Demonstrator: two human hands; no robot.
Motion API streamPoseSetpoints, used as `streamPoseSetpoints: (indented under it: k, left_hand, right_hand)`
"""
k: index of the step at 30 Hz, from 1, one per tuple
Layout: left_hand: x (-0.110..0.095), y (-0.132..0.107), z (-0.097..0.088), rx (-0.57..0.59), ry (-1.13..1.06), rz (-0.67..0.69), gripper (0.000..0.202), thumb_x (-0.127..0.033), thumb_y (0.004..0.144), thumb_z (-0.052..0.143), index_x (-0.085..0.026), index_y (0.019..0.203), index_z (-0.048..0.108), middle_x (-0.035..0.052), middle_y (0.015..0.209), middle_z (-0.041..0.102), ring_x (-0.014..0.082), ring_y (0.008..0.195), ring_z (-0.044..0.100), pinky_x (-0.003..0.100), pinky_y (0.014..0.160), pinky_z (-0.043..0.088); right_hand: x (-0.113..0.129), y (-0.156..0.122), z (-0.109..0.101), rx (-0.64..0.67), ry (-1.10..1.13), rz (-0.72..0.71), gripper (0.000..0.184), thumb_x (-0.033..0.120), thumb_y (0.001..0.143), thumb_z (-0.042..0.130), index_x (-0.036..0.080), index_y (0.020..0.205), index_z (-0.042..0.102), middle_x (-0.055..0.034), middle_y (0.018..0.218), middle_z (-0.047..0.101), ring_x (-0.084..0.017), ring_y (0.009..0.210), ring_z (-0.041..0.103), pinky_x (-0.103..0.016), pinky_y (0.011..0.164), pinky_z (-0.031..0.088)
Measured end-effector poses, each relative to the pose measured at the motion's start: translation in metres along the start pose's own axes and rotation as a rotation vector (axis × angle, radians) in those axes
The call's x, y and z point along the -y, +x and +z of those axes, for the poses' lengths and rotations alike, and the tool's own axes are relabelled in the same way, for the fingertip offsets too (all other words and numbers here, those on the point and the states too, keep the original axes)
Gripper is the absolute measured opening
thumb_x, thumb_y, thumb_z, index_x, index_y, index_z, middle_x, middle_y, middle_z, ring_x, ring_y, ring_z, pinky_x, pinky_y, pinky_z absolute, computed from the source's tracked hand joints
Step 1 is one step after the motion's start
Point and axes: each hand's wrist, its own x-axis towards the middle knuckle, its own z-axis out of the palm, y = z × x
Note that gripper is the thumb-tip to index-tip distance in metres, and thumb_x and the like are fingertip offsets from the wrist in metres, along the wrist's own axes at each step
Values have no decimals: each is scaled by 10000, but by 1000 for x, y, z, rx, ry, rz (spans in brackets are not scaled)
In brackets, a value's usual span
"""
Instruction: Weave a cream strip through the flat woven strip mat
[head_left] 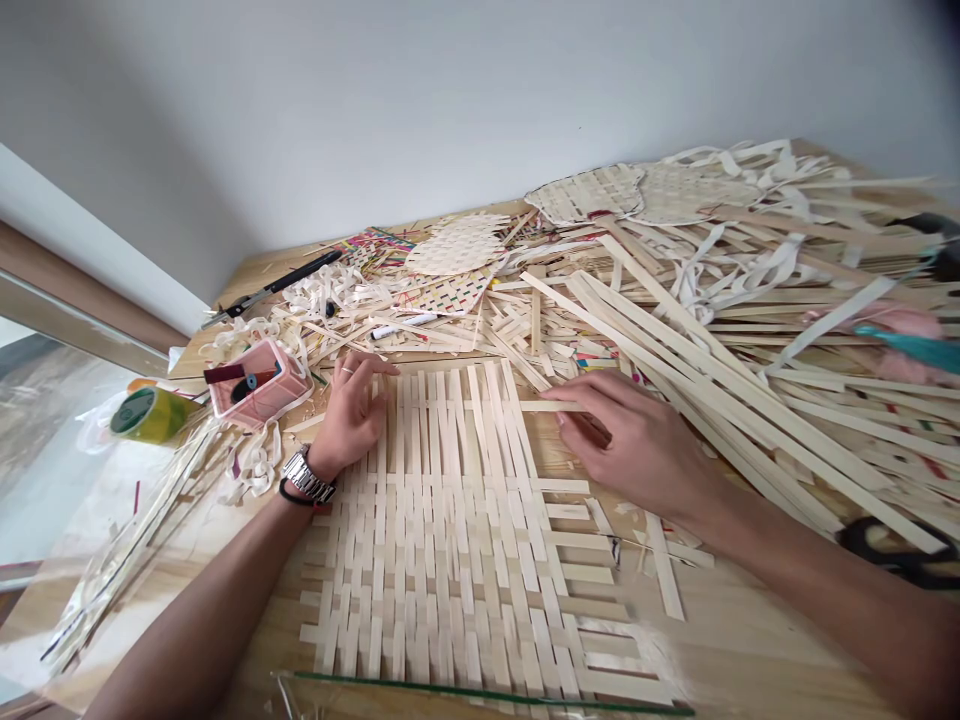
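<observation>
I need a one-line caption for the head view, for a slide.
Left hand rests on a half-woven strip mat while right hand pinches a cross strip.

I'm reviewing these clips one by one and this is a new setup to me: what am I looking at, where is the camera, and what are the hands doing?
There is no machine here. The one picture comes from a camera worn on a person's head, looking forward and down at their own bare hands over a wooden table.

The left hand, with a wristwatch, lies flat on the top left edge of a half-woven mat of pale flat strips. The right hand pinches the end of a crosswise strip near the mat's top with its fingers.

Around them lie loose strips, finished woven pieces, a pink tray, a tape roll and black scissors.
</observation>
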Motion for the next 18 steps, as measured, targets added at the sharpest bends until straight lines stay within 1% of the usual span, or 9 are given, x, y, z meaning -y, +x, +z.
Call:
streamPoseSetpoints:
  k: [3, 6, 9, 12, 15, 18]
  left_hand:
    - [2, -1, 2, 5, 18, -16, 375, -40, 902, 509, -242, 1182, 656, 80, 1198, 626, 281, 1196, 585, 532, 1107, 463]
    - [4, -1, 4, 21, 8, -45, 421, -12, 876, 502, -240, 1190, 664, 84, 1224, 600, 274, 1219, 589, 512, 1118, 487]
    - [4, 0, 4, 37, -16, -51, 404, -6, 888, 498, -234, 1173, 670, 84, 1202, 593, 252, 1159, 614, 463, 1057, 535]
    - [4, 1, 4, 41, -34, -49, 383, -10, 915, 488, -232, 1162, 677, 87, 1180, 597, 240, 1115, 623, 423, 985, 564]
    - [6, 1, 5, 5, -57, -47, 376, -6, 926, 477, -232, 1146, 683, 89, 1151, 605, 241, 1099, 624, 422, 957, 571]
    - [8, 1, 6, -24, -97, -39, 344, -28, 966, 467, -235, 1133, 685, 91, 1126, 611, 241, 1090, 623, 439, 974, 572]
  right_hand:
    - [0, -1, 1, 1, 4, 2, 216, 93, 984, 603, 201, 1155, 679, -90, 1056, 760, -274, 968, 739, -464, 850, 626]
    - [0, 0, 1, -2, 9, 1, 203, 94, 995, 595, 202, 1140, 687, -89, 1050, 757, -276, 968, 737, -470, 854, 625]
    - [0, 1, 0, -1, 13, -15, 194, 91, 1020, 597, 194, 1142, 706, -83, 1040, 754, -256, 952, 742, -444, 835, 626]
    - [0, 2, -1, 2, 36, -69, 209, 101, 1048, 612, 199, 1195, 723, -72, 1051, 758, -228, 960, 753, -400, 818, 635]
    - [-1, 3, -2, 2, 56, -106, 230, 131, 1062, 631, 229, 1244, 731, -56, 1053, 753, -211, 950, 756, -374, 786, 640]
    - [-1, 2, -2, 5, 68, -84, 228, 148, 1066, 637, 237, 1251, 736, -60, 1055, 747, -204, 933, 757, -371, 782, 644]
